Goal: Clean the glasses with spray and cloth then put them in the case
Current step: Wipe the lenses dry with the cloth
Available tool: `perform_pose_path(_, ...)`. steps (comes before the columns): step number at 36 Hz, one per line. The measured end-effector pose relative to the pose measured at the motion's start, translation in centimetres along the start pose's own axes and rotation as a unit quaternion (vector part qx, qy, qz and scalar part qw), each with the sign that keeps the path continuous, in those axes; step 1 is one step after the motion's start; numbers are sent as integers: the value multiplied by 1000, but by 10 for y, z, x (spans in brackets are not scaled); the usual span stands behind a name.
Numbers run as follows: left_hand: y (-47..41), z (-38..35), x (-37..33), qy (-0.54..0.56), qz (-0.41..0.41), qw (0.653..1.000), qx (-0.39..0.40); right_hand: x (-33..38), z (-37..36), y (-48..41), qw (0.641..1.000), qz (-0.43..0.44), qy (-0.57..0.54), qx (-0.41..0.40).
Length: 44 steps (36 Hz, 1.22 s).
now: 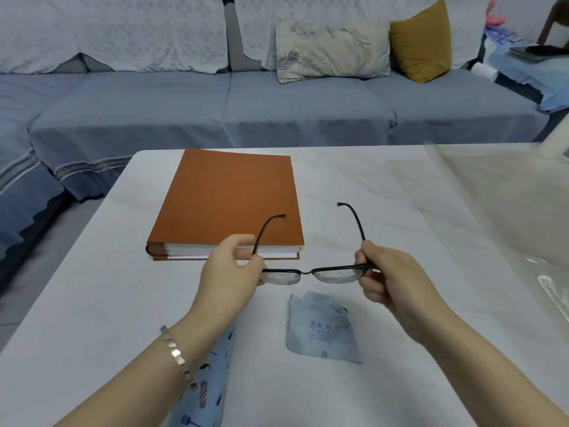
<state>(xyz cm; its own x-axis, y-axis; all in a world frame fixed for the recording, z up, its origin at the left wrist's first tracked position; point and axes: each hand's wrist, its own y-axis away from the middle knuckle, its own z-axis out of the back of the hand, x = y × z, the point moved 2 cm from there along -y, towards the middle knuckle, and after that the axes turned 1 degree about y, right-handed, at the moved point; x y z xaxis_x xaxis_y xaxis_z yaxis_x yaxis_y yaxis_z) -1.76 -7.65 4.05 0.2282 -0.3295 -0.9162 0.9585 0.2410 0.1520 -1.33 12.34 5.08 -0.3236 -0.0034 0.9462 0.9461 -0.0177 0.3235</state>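
Black half-rim glasses [311,271] hang above the white table [400,211], temples unfolded and pointing away from me. My left hand [229,272] pinches the left hinge and temple; my right hand [391,278] pinches the right hinge. The lenses look misted or speckled. A grey-blue cleaning cloth [320,334] with blue print lies crumpled on the table just below the glasses. A light blue patterned case [203,386] lies under my left forearm, partly hidden. No spray bottle shows.
A thick orange-covered book [231,201] lies on the table behind the glasses. Clear plastic film [508,211] covers the table's right side. A blue sofa [215,109] with cushions stands beyond the far edge.
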Motion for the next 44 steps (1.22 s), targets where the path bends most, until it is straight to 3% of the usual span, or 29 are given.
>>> perform_pose_path(2, 4, 0, -3, -83, -72, 993, 37, 10, 2, 0, 1000, -7, 21, 13)
perform_pose_path(5, 13, -1, -17, -115, -183, 969, 116, 23, 6, -1, 998, -27, 42, 44)
perform_pose_path(9, 25, -8, -27, -171, -220, 928, 246, 40, 4, -7, 995, -48, 54, 63)
perform_pose_path(11, 27, -9, -27, -163, -207, 935, 235, 45, 2, -9, 994, -58, 58, 75)
perform_pose_path(15, 27, -6, -24, -19, -150, 972, 181, 47, -4, -12, 997, -21, 18, 72)
perform_pose_path(18, 23, 1, -27, 88, -113, 983, 118, 26, -4, -18, 993, 40, 115, 0)
perform_pose_path(20, 21, 7, -29, 135, -88, 983, 90, 0, -4, -25, 954, 58, 293, -27)
perform_pose_path(23, 18, 14, -25, 193, -47, 978, 62, -51, -1, -32, 844, -44, 534, 25)
perform_pose_path(25, 16, 15, -21, 213, -25, 975, 50, -79, 1, -34, 811, -93, 575, 60)
perform_pose_path(28, 17, 14, -16, 229, 4, 972, 50, -100, 4, -37, 790, -86, 605, 57)
perform_pose_path(30, 19, 12, -13, 229, 20, 972, 52, -103, 6, -37, 806, -80, 584, 51)
perform_pose_path(36, 21, 7, -13, 270, 49, 960, 53, -75, 9, -28, 965, -8, 260, 25)
perform_pose_path(40, 24, 1, -13, 280, 67, 956, 60, -37, 15, -15, 989, 57, 134, 11)
perform_pose_path(44, 26, -12, -13, 281, 79, 952, 94, 1, 14, 2, 992, 75, 41, 95)
